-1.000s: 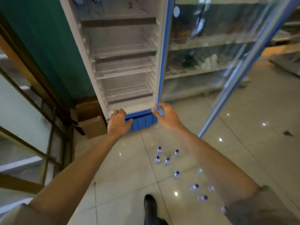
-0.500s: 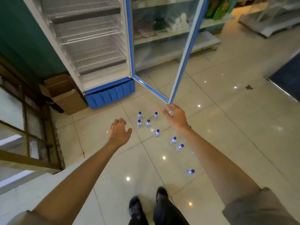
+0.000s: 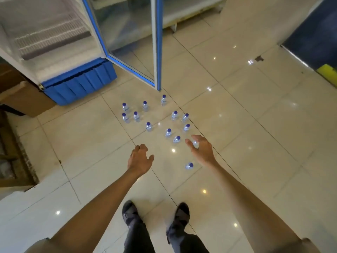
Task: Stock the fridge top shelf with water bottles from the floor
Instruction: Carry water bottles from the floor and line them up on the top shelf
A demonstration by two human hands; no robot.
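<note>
Both hands (image 3: pixel 169 154) have come down from the fridge (image 3: pixel 78 83), open and empty, toward the water bottles (image 3: pixel 168 132) beside its door.

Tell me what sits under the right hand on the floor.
Under the right hand one water bottle shows between the spread fingers, standing on the tiled floor. Most of its body is covered by the hand, so whether the fingers touch it cannot be told.

Before you, the glossy cream tiled floor (image 3: pixel 237 110) carried small clear blue-capped plastic water bottles (image 3: pixel 149 126), a brown cardboard box (image 3: pixel 25 101) and your feet
</note>
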